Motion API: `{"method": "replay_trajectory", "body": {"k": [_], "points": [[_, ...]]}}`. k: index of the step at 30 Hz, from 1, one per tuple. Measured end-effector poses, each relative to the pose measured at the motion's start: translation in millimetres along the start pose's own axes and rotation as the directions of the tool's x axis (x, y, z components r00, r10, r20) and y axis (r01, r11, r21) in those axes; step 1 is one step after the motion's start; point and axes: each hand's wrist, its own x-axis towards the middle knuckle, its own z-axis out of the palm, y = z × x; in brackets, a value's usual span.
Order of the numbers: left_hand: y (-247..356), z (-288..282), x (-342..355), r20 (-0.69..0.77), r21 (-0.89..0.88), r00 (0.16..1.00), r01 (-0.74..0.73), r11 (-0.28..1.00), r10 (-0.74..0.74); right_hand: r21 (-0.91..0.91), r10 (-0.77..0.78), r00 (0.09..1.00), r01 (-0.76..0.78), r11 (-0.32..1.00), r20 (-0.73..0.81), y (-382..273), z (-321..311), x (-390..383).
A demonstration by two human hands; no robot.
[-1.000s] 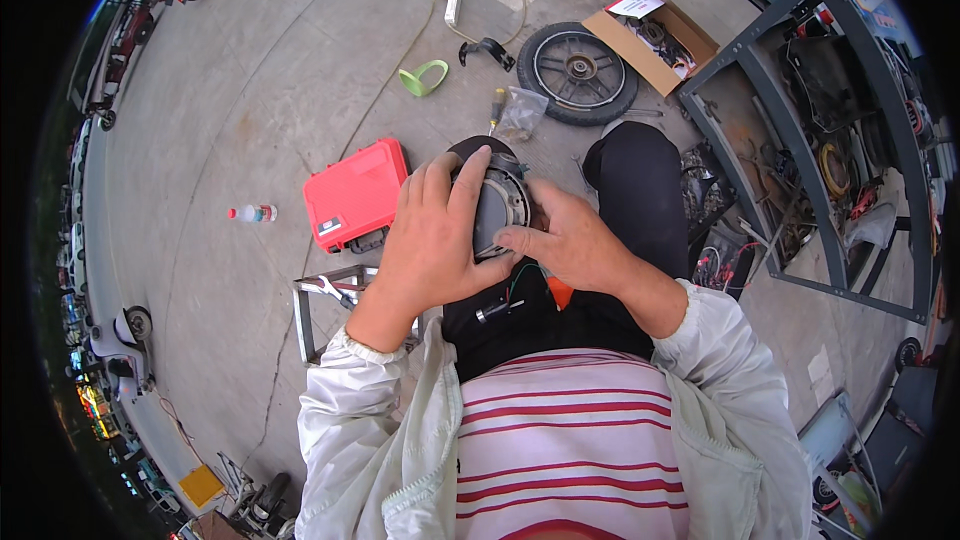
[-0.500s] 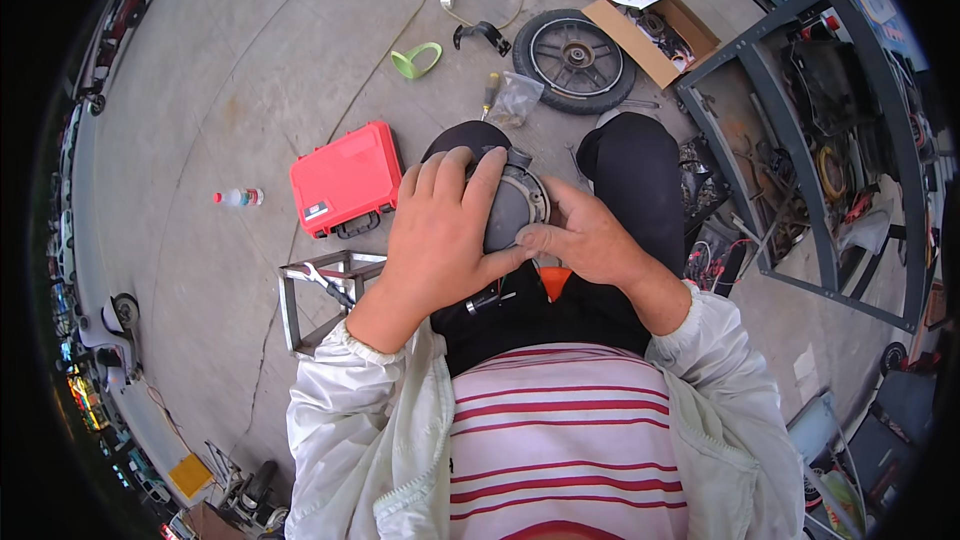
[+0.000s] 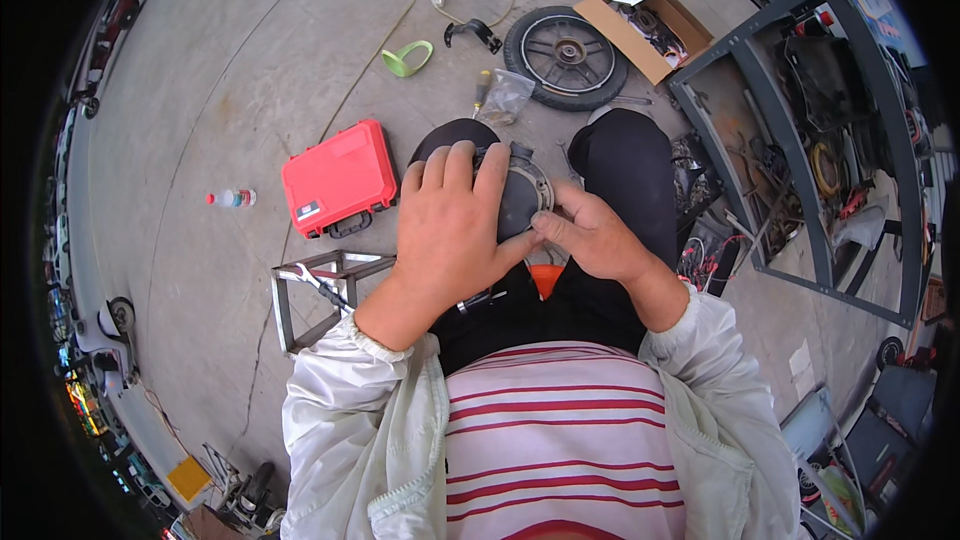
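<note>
A round dark-grey part with a pale metal ring along its edge (image 3: 517, 202) is held between both hands above my lap. My left hand (image 3: 447, 220) lies over its left side, fingers wrapped across the top and the thumb along the lower edge. On the opposite side, my right hand (image 3: 603, 237) grips the ring, its thumb pressed on the lower right rim. The left fingers hide much of the part, so its exact kind is unclear. Below it, an orange piece (image 3: 545, 280) shows between my thighs.
A red hard case (image 3: 340, 178) and a metal frame stool (image 3: 325, 290) stand to the left. Ahead lie a spoked wheel with tyre (image 3: 566, 56), a screwdriver (image 3: 482, 90), a plastic bag (image 3: 509, 97) and an open cardboard box (image 3: 655, 65). A grey metal rack (image 3: 800, 265) borders the right.
The round part has shifted slightly right and up, staying in both hands. My right thumb sits a little higher on the rim. The surroundings have slid slightly left in the picture.
</note>
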Motion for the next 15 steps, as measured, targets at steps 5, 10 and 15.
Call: {"method": "replay_trajectory", "body": {"k": [5, 10, 15], "points": [[2.0, 1.3, 3.9, 0.018, 0.015, 1.000, -0.003, 1.000, 0.003, 0.034, 0.061, 0.994, -0.058, 0.998, -0.094, -1.7, 6.1, 5.4], [3.6, 4.3, 5.5, 0.033, 0.012, 0.997, -0.066, 0.998, 0.066, 0.162, 0.162, 0.982, -0.145, 0.976, -0.098, -10.5, 5.6, 12.6], [-6.1, -9.2, 13.9, -0.156, -0.152, 0.978, -0.159, 0.976, 0.135, 0.309, 0.184, 0.964, -0.118, 0.944, -0.194, -3.4, 1.8, 10.5]]}}
